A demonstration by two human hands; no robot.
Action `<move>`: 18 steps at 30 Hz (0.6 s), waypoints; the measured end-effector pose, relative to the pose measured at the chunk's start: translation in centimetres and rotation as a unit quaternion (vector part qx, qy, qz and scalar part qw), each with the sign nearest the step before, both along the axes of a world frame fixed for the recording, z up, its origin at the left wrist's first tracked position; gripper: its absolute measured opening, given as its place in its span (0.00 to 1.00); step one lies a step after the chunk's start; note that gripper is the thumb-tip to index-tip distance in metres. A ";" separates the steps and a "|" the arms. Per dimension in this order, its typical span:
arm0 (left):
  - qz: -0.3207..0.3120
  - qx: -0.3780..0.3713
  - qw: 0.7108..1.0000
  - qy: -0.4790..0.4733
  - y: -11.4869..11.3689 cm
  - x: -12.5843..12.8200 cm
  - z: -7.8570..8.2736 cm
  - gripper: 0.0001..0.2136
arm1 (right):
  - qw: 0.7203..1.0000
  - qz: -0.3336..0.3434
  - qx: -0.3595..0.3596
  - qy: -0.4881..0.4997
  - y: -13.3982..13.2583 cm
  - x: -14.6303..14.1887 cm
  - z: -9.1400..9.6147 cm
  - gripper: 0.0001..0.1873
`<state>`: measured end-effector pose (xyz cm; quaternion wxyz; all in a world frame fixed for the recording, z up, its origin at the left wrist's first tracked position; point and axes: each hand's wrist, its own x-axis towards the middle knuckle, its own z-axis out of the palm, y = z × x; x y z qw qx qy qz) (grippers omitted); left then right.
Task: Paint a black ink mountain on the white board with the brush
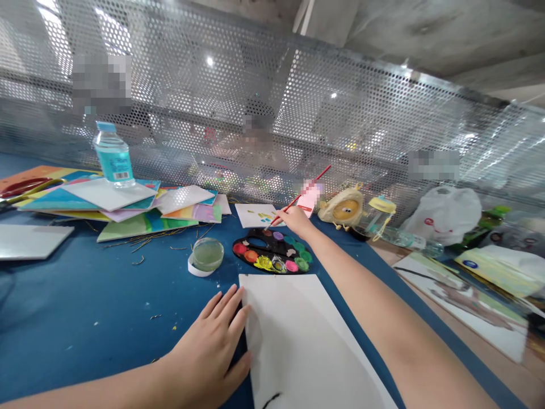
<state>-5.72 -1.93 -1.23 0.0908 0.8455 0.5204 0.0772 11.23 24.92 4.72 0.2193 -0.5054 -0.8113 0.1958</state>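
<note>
My right hand (293, 220) is closed around a thin red paintbrush (309, 188), its tip pointing down at the far side of a black paint palette (251, 233). Wells of red, orange, yellow, pink, green and purple paint sit around that palette. Fingers stretched out, my left hand (213, 335) lies along the left edge of a white canvas board (298, 335). A short black painted stroke (271, 400) shows near the board's bottom edge. Left of the palette stands a round clear cup (208, 254) of murky greenish water, beside a white tape-like ring (200, 272).
Painted boards (131, 225) are piled at the left under a water bottle (114, 156), with scissors (29, 187) alongside. Behind the palette lies a small paint-dabbed card (255, 216). A yellow plush (343, 209), drinking bottle (380, 216), plastic bag (445, 216) and tissue pack (498, 270) stand right. A perforated metal screen (191, 102) borders the back.
</note>
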 end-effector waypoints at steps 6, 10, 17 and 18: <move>0.002 0.010 1.000 -0.003 -0.1 -0.1 -0.1 0.25 | 0.999 -0.016 -0.011 0.037 -0.2 0.1 -0.1 0.14; 0.000 0.020 1.000 -0.006 -0.2 -0.2 -0.6 0.25 | 0.998 -0.017 -0.007 0.063 -0.9 0.0 0.1 0.14; 0.003 0.048 0.999 -0.012 0.0 -0.1 -1.3 0.24 | 0.992 0.040 0.053 0.106 -9.5 1.6 3.1 0.14; 0.002 0.048 0.999 -0.010 0.0 -0.1 -1.3 0.24 | 0.991 0.053 0.067 0.107 -11.7 2.2 3.6 0.15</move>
